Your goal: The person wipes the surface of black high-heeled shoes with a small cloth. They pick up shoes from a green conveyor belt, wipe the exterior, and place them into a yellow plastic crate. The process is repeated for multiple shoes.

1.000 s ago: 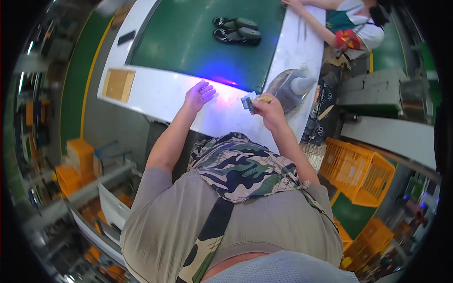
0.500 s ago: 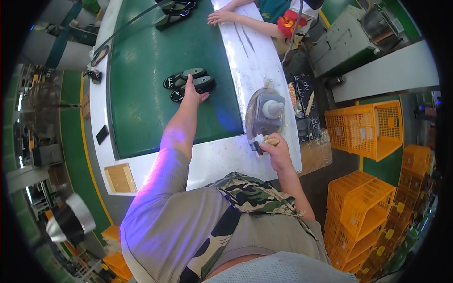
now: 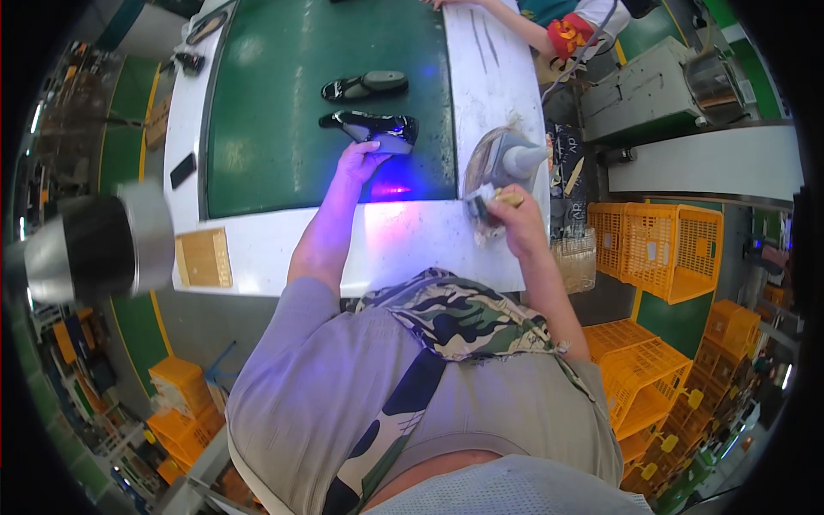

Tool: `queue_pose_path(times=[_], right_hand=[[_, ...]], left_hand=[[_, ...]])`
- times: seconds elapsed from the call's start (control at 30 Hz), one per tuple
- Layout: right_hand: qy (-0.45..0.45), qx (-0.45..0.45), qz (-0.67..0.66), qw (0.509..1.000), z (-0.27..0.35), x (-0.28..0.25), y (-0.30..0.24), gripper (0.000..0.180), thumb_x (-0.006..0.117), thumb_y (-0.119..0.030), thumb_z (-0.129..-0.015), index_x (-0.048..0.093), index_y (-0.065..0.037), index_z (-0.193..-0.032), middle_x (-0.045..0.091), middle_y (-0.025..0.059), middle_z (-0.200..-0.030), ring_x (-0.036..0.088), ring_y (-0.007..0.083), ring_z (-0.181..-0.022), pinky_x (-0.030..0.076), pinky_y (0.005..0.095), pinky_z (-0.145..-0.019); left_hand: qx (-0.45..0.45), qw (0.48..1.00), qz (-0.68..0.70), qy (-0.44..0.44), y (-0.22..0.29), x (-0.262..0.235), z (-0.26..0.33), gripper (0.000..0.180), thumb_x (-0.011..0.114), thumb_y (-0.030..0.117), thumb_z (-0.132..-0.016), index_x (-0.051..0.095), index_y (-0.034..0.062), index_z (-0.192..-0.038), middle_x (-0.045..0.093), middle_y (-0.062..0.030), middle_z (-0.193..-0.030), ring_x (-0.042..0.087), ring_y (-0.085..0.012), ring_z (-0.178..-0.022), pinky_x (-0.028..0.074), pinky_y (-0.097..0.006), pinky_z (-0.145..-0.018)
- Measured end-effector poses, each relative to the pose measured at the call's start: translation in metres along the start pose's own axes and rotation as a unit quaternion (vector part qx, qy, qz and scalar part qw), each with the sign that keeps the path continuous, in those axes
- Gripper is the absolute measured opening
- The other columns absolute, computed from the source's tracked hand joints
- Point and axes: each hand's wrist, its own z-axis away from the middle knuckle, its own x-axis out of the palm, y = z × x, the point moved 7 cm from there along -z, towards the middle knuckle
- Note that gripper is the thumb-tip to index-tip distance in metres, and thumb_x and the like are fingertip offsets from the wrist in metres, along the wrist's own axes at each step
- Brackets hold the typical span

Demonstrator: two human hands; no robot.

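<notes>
Camouflage cloth of an apron (image 3: 455, 322) is seen nearest, its upper folds lying close to the front edge of a white table (image 3: 429, 249). The front strip is bounded on its far side by a green surface (image 3: 266, 129); a tan board (image 3: 204, 257) is laid at its left end. To the right, beyond the table's side edge, orange crates (image 3: 657, 249) are stacked on the floor.

Over the right part of the strip, a brush (image 3: 482, 206) with a yellowish handle is pinched between thumb and fingers of the right hand (image 3: 519, 221). Just beyond, a grey container (image 3: 515, 159) with a pale top is set on the white side border; contact between bristles and container cannot be told.

The left hand (image 3: 360, 160) is extended past the strip, over the near part of the green surface, and is lit blue-violet. A glossy black shoe (image 3: 378, 129) is gripped by its grey underside, heel end to the right, toe pointing left; whether it is lifted fully off the surface cannot be told. The shoe is located just beyond the left hand, ahead and to the left of the right hand. A wide stretch of green is observed between it and the left border, where a dark phone (image 3: 183, 171) is laid; a narrower stretch is observed to its right.

Slightly farther, a second shoe (image 3: 365, 84) is rested on the green, near the first but apart. Farthest, a co-worker's arm (image 3: 519, 26) is stretched over the right border.
</notes>
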Motion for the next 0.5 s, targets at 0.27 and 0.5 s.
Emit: queue_pose_path(times=[0.27, 0.5], right_hand=[[-0.072, -0.005, -0.015, 0.997, -0.019, 0.019, -0.024, 0.019, 0.068, -0.005, -0.083, 0.054, -0.004, -0.095, 0.062, 0.0051, -0.084, 0.062, 0.0162, -0.071, 0.052, 0.0294, -0.062], [-0.168, -0.071, 0.055, 0.982, -0.036, 0.107, -0.022, 0.02, 0.076, -0.001, -0.074, 0.057, -0.003, -0.082, 0.06, 0.0032, -0.078, 0.058, 0.0116, -0.07, 0.049, 0.0269, -0.063]], left_hand=[[0.251, 0.967, -0.014, -0.04, 0.037, 0.094, 0.152, 0.059, 0.069, 0.006, -0.074, 0.049, 0.004, -0.13, 0.058, -0.0108, -0.126, 0.056, -0.0291, -0.117, 0.045, -0.044, -0.103], [0.398, 0.506, -0.755, 0.125, 0.034, 0.183, 0.256, 0.065, 0.084, 0.014, -0.067, 0.055, -0.0005, -0.123, 0.063, -0.0156, -0.116, 0.062, -0.0271, -0.107, 0.049, -0.038, -0.095]])
